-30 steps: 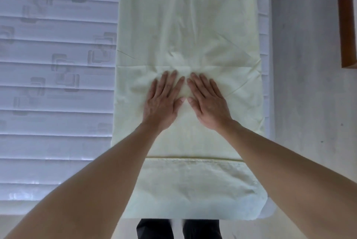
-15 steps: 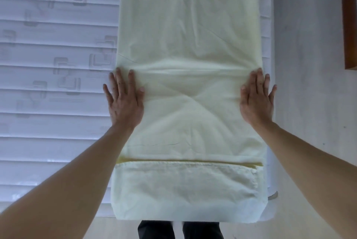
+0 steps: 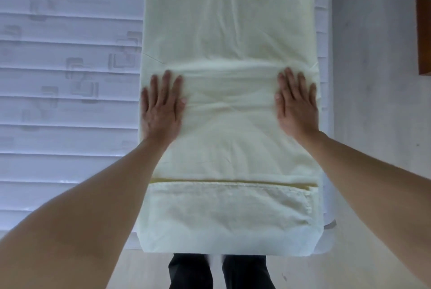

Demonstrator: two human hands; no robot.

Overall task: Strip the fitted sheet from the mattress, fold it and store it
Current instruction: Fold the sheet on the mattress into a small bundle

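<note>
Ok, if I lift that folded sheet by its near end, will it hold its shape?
Probably not. The sheet looks thin and floppy: it wrinkles between the left hand and right hand pressing it flat. It likely slides easily on the mattress, and the long folded strip would probably sag and unfold.

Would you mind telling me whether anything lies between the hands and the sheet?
Nothing visible does. The left hand and right hand both rest flat, directly on the folded sheet, near its two long edges, on the mattress.
</note>
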